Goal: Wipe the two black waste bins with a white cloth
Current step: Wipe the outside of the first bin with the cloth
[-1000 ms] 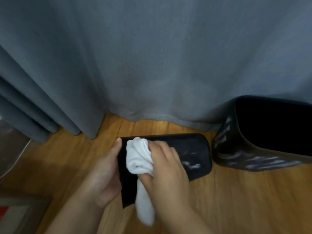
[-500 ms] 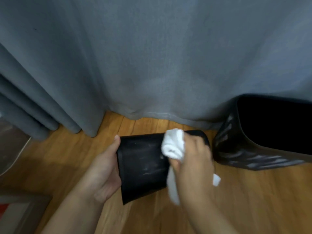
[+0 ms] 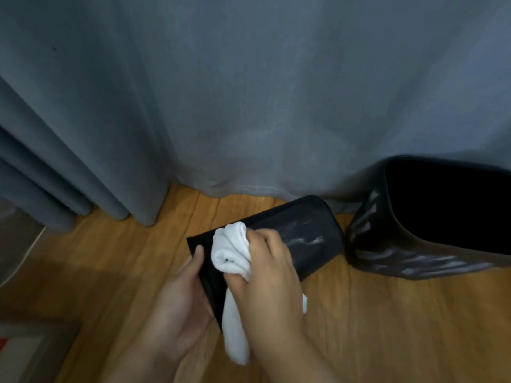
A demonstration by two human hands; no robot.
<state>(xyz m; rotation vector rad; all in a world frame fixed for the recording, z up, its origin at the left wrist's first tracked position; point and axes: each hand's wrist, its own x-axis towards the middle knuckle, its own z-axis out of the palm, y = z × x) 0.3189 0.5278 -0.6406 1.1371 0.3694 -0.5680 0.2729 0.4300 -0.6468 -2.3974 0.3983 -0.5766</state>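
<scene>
Wiping the small bin (image 3: 293, 239), lying on its side at centre: my left hand (image 3: 179, 305) gripped its rim, my right hand (image 3: 269, 275) clamped the cloth (image 3: 231, 250) against it. Smears remained near its base. Second bin (image 3: 414, 244) at 3 o'clock looked streaked, apparently unfinished.

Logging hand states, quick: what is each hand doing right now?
Left hand: closed on the open end of the tipped black bin.
Right hand: closed on the white cloth, pressing it on that bin.
</scene>
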